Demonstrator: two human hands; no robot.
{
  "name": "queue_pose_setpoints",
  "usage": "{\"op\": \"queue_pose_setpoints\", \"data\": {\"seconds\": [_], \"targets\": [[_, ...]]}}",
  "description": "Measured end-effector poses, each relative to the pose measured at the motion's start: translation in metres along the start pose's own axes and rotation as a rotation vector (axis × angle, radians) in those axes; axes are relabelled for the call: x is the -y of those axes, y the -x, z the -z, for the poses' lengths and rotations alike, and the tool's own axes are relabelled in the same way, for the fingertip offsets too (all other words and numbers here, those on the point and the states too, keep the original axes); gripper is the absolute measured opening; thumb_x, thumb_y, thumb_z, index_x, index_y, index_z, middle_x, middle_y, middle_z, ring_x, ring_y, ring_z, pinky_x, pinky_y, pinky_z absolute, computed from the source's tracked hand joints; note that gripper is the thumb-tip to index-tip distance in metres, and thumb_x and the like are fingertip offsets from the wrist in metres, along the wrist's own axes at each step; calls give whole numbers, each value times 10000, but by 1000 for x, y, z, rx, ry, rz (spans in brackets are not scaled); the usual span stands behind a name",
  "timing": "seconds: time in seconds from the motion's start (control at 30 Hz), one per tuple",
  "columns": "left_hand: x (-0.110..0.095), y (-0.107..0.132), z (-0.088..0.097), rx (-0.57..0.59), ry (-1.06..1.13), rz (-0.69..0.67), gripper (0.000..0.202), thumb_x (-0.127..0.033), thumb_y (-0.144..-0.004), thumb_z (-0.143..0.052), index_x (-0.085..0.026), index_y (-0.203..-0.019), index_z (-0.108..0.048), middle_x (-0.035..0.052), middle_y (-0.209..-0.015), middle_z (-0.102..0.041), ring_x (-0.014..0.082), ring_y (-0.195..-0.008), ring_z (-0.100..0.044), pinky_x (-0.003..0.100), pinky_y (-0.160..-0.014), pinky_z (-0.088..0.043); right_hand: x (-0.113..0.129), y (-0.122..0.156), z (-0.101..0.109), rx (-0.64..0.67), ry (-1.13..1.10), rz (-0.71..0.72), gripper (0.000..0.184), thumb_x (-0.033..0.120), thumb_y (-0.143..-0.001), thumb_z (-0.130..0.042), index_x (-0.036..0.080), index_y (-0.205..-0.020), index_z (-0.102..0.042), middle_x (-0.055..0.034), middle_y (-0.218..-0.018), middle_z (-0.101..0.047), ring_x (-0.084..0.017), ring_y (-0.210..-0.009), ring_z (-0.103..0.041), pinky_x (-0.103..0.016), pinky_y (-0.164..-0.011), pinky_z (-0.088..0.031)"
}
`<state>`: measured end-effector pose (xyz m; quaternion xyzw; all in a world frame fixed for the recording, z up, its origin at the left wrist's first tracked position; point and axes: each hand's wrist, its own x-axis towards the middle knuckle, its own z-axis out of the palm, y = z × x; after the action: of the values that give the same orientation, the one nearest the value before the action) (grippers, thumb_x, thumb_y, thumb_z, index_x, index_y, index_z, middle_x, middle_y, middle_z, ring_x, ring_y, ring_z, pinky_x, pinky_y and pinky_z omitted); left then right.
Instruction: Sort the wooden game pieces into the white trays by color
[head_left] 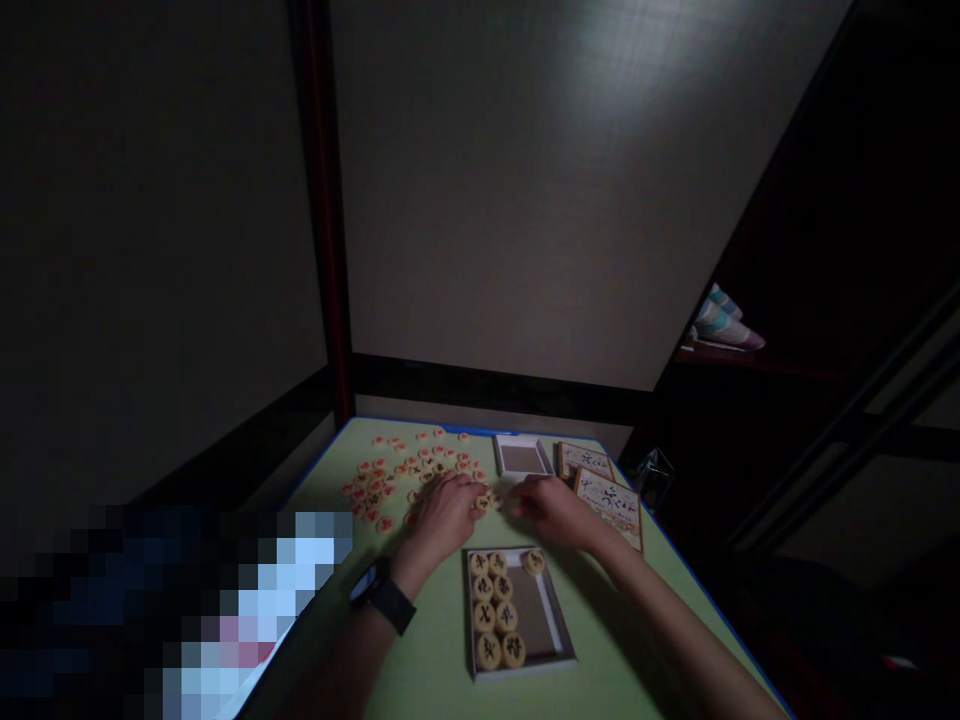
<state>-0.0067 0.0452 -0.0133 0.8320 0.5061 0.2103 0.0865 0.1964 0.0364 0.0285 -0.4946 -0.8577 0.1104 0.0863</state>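
On the green table, my left hand (448, 512), with a dark watch on its wrist, bends its fingers and thumb against a round xiangqi piece (484, 502). Just to the right, my right hand (551, 507) has curled fingers pointing at that same piece; its fingertips are dim and slightly blurred, and anything they hold is hidden. Below both hands lies an open shallow box (544, 615). Inside it, black-marked pieces (504, 615) form two columns along the left, and a single piece (533, 561) sits at the top right.
Many red-marked pieces (373, 490) are scattered over the table's left side, some black ones among them. A second open box (523, 457) stands at the back. Two printed lids (611, 505) overlap at the right. A panelled wall (495, 220) rises behind the table.
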Motion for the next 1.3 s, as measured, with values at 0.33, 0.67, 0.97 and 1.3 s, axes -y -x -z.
{"op": "queue_pose_setpoints", "data": {"seconds": [0.33, 0.67, 0.97, 1.3], "targets": [[-3, -4, 12, -124, 1, 72, 264, -132, -883, -529, -189, -1054, -722, 82, -1064, -721, 236, -1075, -610, 354, -1010, -435, 29, 58, 8, 143, 220, 83, 195, 135, -846, -592, 205, -955, -738, -69, -946, -666, -179, -770, -623, -271, -640, -392], [1, -2, 20, -182, -56, 212, 300, -165, -912, -477, -163, -1116, -698, 122, -1122, -700, 266, -1121, -596, 391, -1049, -408, 38, 49, -26, 200, 520, 175, 200, 78, -856, -526, 97, -971, -687, -167, -935, -682, -270, -899, -637, -349, -746, -475], [4, -3, 16, -218, -117, 202, 302, -162, -920, -482, -164, -1136, -694, 110, -1131, -706, 243, -1113, -608, 366, -1029, -433, 33, 52, -53, -3, 710, 201, 104, 51, -864, -597, 122, -862, -673, -126, -788, -702, -260, -768, -650, -353, -647, -463], [2, -3, 15, -229, -138, 133, 289, -166, -937, -466, -151, -1124, -686, 123, -1149, -696, 241, -1141, -590, 373, -1038, -435, 38, 49, -13, -41, 340, 155, 153, 125, -955, -512, 166, -926, -657, -57, -880, -690, -164, -728, -650, -265, -651, -434]]}}
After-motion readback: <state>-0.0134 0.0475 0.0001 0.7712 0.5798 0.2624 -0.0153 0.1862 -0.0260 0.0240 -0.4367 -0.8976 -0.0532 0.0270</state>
